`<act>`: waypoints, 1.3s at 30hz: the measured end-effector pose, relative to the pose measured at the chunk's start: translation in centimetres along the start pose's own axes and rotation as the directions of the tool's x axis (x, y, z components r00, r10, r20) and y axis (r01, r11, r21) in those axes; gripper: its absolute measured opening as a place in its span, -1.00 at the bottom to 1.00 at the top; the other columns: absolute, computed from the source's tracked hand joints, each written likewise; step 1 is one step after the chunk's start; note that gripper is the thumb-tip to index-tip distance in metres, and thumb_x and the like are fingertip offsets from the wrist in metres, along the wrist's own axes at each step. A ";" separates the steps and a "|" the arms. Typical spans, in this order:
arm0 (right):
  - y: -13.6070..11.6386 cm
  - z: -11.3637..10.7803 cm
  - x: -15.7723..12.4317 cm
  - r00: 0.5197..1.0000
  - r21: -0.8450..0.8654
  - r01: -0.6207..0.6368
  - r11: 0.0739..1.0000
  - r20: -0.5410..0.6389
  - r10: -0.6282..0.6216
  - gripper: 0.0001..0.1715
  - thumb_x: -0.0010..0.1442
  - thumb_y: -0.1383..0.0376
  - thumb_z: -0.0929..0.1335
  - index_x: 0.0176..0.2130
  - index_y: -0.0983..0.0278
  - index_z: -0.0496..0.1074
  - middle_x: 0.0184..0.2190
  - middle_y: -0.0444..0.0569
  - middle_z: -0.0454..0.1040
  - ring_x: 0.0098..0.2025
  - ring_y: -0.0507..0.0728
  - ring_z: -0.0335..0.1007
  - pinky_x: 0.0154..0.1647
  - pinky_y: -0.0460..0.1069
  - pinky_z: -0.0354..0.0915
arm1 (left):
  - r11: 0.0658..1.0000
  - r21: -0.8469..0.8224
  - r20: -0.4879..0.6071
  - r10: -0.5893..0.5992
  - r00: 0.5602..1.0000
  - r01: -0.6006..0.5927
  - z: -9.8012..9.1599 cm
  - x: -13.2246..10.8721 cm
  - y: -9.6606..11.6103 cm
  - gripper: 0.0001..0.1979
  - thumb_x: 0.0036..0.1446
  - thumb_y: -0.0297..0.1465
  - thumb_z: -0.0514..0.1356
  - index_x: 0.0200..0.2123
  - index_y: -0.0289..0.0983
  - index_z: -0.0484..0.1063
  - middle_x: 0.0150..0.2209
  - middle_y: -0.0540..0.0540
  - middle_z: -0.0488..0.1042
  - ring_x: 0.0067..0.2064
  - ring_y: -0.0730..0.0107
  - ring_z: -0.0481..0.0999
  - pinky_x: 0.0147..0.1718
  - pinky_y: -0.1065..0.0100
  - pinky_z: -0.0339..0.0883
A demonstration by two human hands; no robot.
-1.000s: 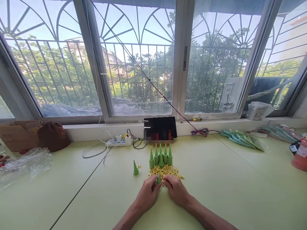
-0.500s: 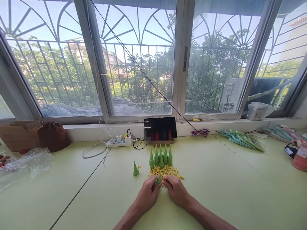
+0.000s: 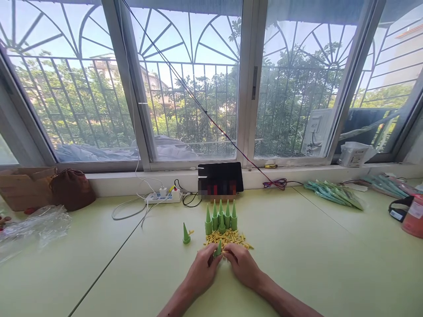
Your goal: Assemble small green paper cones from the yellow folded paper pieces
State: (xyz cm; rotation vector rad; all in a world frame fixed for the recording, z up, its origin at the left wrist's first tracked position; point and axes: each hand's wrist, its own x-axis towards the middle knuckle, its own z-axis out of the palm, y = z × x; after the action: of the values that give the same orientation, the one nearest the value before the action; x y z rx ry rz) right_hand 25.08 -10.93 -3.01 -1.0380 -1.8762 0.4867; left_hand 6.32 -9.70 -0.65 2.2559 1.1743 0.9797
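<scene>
Our left hand (image 3: 203,265) has its grip closed around a green cone (image 3: 218,249), near yellow bits (image 3: 228,237). Our right hand (image 3: 243,261) is just beside; we can't tell its grip.

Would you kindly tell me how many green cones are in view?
8: one green cone in the left hand, another cone standing apart to the left, and six clustered cones beside the yellow pieces. More may be hidden behind the cluster.

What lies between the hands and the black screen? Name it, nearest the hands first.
In the head view: a pile of small yellow pieces, then a cluster of upright green cones, before the black screen.
</scene>
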 end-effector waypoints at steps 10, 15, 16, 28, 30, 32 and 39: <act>0.0 0.1 -0.1 1.000 -0.014 0.022 1.000 -0.010 -0.022 -0.69 0.47 0.24 0.23 -0.21 0.23 0.51 -0.28 -0.01 0.59 -0.26 0.16 0.52 -0.22 0.00 0.37 | 1.000 0.011 0.020 -0.008 1.000 0.007 0.0 -0.1 -0.1 -0.82 0.30 -0.36 0.13 -0.39 -0.22 0.36 -0.41 -0.05 0.47 -0.37 0.33 0.40 -0.42 0.37 0.19; 0.0 0.3 -0.1 1.000 -0.023 0.024 0.999 -0.010 -0.024 -0.69 0.48 0.23 0.22 -0.21 0.22 0.50 -0.29 -0.01 0.59 -0.26 0.17 0.51 -0.22 0.00 0.36 | 0.999 0.037 0.035 -0.013 0.999 0.012 -0.1 -0.2 -0.2 -0.80 0.31 -0.35 0.11 -0.40 -0.22 0.32 -0.40 -0.04 0.46 -0.41 0.34 0.38 -0.42 0.37 0.18; 0.0 0.3 -0.1 1.000 -0.022 0.023 0.999 -0.009 -0.023 -0.70 0.48 0.23 0.23 -0.21 0.22 0.50 -0.29 -0.02 0.59 -0.26 0.17 0.51 -0.22 0.00 0.35 | 0.999 0.038 0.035 -0.013 0.999 0.012 0.0 -0.2 -0.2 -0.79 0.32 -0.35 0.11 -0.41 -0.21 0.31 -0.40 -0.03 0.46 -0.41 0.35 0.37 -0.42 0.37 0.18; -0.1 0.2 -0.3 1.000 0.031 -0.014 0.999 -0.003 0.014 -0.79 0.36 0.42 0.28 -0.11 0.21 0.49 -0.19 -0.01 0.61 -0.16 0.20 0.55 -0.13 0.01 0.36 | 1.000 0.007 0.011 -0.001 1.000 0.001 0.1 -0.4 -0.7 -0.82 0.31 -0.36 0.14 -0.38 -0.22 0.37 -0.45 0.00 0.43 -0.47 0.39 0.34 -0.47 0.41 0.18; -0.1 0.1 -0.3 1.000 0.037 -0.026 0.999 -0.001 0.026 -0.77 0.34 0.44 0.28 -0.12 0.21 0.48 -0.21 -0.02 0.61 -0.17 0.19 0.54 -0.14 0.00 0.36 | 1.000 0.005 0.006 0.001 1.000 -0.001 0.1 -0.4 -0.7 -0.82 0.31 -0.35 0.14 -0.38 -0.23 0.40 -0.45 0.00 0.42 -0.47 0.39 0.34 -0.47 0.41 0.18; -0.2 0.1 -0.3 0.999 0.039 -0.036 0.999 0.000 0.036 -0.78 0.33 0.45 0.28 -0.15 0.22 0.48 -0.24 -0.04 0.60 -0.21 0.17 0.53 -0.17 -0.01 0.35 | 1.000 0.003 0.003 0.001 1.000 -0.001 0.0 -0.4 -0.6 -0.82 0.32 -0.35 0.14 -0.36 -0.23 0.41 -0.45 -0.01 0.43 -0.46 0.40 0.34 -0.47 0.41 0.18; 0.1 0.3 -0.2 0.998 -0.006 -0.058 0.998 0.003 0.058 -0.79 0.32 0.47 0.28 -0.28 0.23 0.45 -0.35 -0.07 0.55 -0.30 0.15 0.48 -0.24 -0.04 0.30 | 1.000 -0.007 0.030 -0.013 0.999 0.013 -0.2 -0.4 0.0 -0.82 0.35 -0.34 0.10 -0.31 -0.23 0.40 -0.37 -0.03 0.48 -0.43 0.39 0.36 -0.45 0.42 0.18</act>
State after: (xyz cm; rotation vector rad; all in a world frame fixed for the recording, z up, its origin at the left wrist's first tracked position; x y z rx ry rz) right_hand 24.93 -11.01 -3.30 -1.0986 -1.8555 0.5166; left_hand 6.02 -9.99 -0.70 2.2468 1.1689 0.9401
